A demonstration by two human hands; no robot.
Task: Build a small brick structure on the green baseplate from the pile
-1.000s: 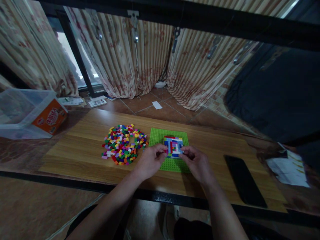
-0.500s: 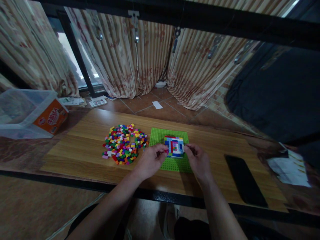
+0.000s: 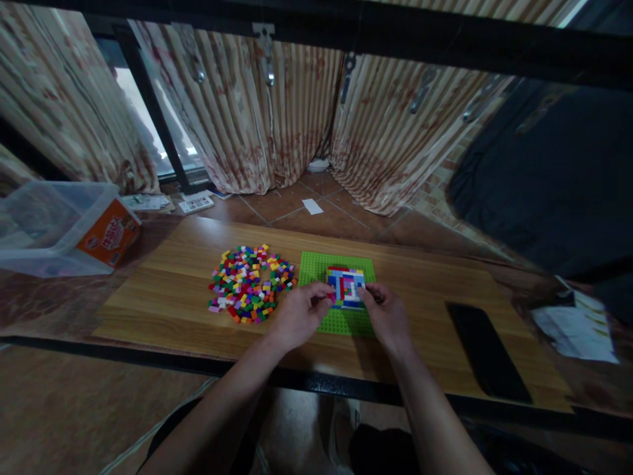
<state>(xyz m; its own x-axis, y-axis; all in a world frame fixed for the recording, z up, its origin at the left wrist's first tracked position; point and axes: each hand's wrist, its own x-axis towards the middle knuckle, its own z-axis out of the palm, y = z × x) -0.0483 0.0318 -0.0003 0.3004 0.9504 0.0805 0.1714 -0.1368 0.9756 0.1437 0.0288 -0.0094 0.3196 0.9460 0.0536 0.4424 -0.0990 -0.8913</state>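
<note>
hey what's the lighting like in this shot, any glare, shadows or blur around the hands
Head view: dim room, bright window; same view: glare on the tabletop, far left corner, and shadow beside the right forearm; same view: fine detail around the left hand and right hand looks soft.

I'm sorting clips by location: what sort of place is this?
Probably a room in a home: patterned curtains beside a window, a tiled floor, and toy bricks piled on a wooden tabletop.

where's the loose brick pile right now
In the head view, the loose brick pile lies on the wooden tabletop, just left of the green baseplate and the person's left hand.
</note>
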